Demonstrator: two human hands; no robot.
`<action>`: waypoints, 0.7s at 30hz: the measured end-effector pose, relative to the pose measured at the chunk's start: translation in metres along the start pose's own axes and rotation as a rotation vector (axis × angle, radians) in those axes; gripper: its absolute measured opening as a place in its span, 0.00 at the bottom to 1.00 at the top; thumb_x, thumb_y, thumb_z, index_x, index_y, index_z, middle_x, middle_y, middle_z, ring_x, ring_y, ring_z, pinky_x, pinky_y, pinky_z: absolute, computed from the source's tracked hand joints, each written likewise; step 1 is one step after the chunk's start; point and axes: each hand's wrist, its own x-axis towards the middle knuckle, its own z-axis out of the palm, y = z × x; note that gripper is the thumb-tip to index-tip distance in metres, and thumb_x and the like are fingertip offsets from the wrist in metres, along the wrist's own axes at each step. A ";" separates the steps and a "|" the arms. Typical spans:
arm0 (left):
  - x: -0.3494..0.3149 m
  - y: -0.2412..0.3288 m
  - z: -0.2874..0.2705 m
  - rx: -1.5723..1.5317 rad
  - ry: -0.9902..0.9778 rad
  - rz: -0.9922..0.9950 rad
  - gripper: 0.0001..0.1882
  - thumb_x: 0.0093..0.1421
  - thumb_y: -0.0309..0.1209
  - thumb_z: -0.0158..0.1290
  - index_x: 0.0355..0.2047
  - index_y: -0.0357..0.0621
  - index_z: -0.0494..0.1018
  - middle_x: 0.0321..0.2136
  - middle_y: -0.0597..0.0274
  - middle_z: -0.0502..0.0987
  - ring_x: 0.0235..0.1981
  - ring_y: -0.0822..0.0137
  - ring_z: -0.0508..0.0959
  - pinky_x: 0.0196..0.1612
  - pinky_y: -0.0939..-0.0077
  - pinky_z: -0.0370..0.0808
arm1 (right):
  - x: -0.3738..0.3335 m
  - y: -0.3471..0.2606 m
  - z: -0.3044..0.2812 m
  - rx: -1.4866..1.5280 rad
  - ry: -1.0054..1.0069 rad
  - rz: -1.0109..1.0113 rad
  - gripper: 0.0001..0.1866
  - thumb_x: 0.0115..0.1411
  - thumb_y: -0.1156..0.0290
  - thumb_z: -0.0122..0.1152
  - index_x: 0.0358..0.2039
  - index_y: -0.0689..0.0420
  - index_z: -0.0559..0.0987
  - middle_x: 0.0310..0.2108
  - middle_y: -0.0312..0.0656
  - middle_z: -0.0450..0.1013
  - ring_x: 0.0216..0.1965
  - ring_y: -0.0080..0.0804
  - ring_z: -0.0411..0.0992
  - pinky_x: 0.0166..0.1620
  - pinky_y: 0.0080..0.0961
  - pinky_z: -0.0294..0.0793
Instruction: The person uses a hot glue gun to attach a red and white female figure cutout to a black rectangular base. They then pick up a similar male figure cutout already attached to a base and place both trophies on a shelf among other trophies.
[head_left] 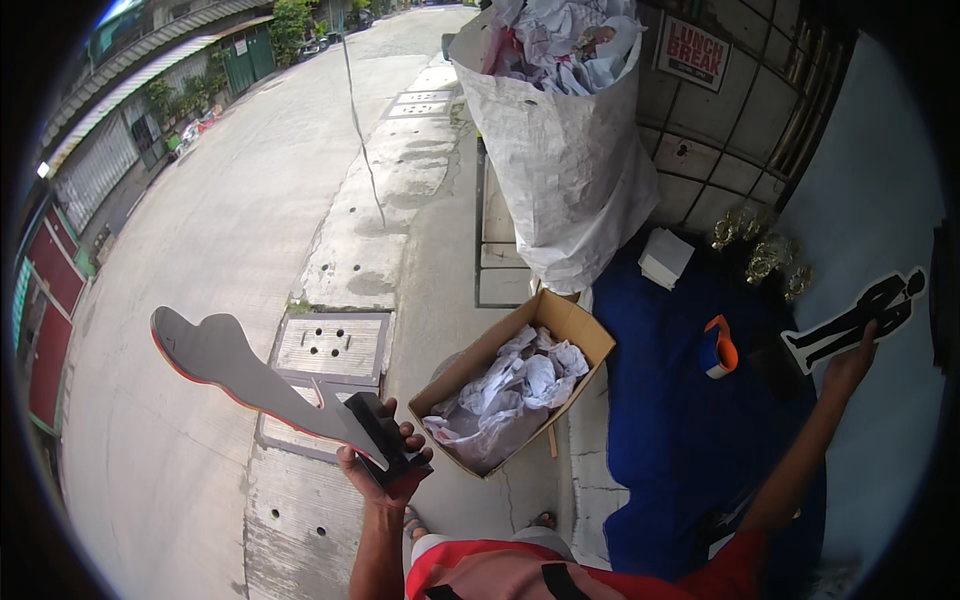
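My left hand [385,465] is wrapped round the black base of a standee [240,365], a flat grey cutout with a curved outline and a thin red edge. The cutout tilts up and leftward over the pavement. On the right, my right hand [850,370] grips a second standee [860,315], a flat figure in a black suit with a white border. A dark block [775,368], apparently its base, sits at the figure's feet. Close by on the blue cloth [660,430] lies an orange and blue tape roll or ring [719,350].
An open cardboard box [590,345] with crumpled white paper stands in front of me. Behind it rises a tall white sack [570,170] stuffed with paper. Gold trophy pieces [770,255] and white cards [665,258] sit at the cloth's far end. A street [230,170] runs along the left.
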 end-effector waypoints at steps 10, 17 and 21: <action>-0.067 0.255 -0.039 0.027 0.120 0.166 0.47 0.52 0.59 0.51 0.65 0.42 0.60 0.41 0.48 0.75 0.42 0.50 0.78 0.46 0.45 0.76 | -0.268 0.018 0.309 0.679 -0.844 0.547 0.21 0.72 0.54 0.45 0.39 0.60 0.74 0.24 0.42 0.67 0.25 0.30 0.68 0.25 0.27 0.70; -0.087 0.304 -0.075 -0.114 0.244 0.330 0.46 0.55 0.63 0.47 0.65 0.44 0.62 0.42 0.48 0.74 0.41 0.54 0.76 0.42 0.51 0.75 | -0.402 0.008 0.480 0.391 -0.853 0.500 0.19 0.66 0.65 0.59 0.55 0.58 0.75 0.47 0.38 0.78 0.47 0.27 0.77 0.52 0.27 0.75; -0.082 0.322 -0.100 -0.089 0.384 0.309 0.48 0.52 0.64 0.49 0.64 0.42 0.63 0.39 0.49 0.74 0.39 0.54 0.75 0.43 0.52 0.74 | -0.447 0.028 0.536 0.269 -0.932 0.260 0.21 0.66 0.69 0.62 0.58 0.60 0.73 0.51 0.36 0.76 0.49 0.22 0.74 0.55 0.24 0.72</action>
